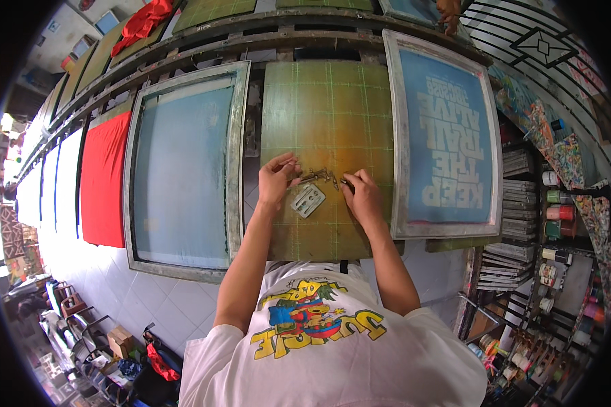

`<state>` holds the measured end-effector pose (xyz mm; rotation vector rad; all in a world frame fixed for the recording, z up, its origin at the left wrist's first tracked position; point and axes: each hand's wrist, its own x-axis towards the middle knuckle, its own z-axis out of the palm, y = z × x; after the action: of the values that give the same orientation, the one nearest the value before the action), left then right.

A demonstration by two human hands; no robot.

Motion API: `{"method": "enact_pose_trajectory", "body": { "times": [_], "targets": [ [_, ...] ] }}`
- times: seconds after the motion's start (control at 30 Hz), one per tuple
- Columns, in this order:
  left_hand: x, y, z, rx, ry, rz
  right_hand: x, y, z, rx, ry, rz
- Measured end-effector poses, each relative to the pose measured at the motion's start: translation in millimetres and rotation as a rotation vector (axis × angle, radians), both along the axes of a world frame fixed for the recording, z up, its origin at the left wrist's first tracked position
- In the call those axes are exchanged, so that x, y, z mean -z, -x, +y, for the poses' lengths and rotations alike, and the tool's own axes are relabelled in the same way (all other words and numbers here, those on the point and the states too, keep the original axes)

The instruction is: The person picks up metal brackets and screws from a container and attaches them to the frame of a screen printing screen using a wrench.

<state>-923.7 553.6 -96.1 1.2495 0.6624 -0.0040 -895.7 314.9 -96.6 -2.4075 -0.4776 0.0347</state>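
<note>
My left hand point(278, 178) and my right hand point(362, 195) rest on a green-yellow printing pallet point(332, 102) with a grid of lines. Between them lie several small metal parts point(321, 176). The left fingers pinch one end of this cluster and the right fingers pinch a small dark metal piece point(347, 182) at the other end. A flat grey metal plate with slots point(308, 201) lies on the pallet just below the parts, between both hands.
A framed printing screen with a blank blue mesh point(183, 169) lies left of the pallet, another with mirrored lettering point(448, 136) lies right. A red shirt point(104, 180) covers the pallet further left. Shelves with stacked frames and ink jars point(557, 210) stand at right.
</note>
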Motion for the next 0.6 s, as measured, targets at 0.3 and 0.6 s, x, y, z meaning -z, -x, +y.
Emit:
{"method": "enact_pose_trajectory", "body": {
  "times": [0.3, 0.6],
  "targets": [
    [-50, 42, 32, 0.057, -0.172, 0.021, 9, -8, 10, 0.318, -0.393, 0.347],
    [-77, 137, 48, 0.180, 0.400, 0.061, -69, 92, 115, -0.191, -0.419, 0.016]
  ]
}}
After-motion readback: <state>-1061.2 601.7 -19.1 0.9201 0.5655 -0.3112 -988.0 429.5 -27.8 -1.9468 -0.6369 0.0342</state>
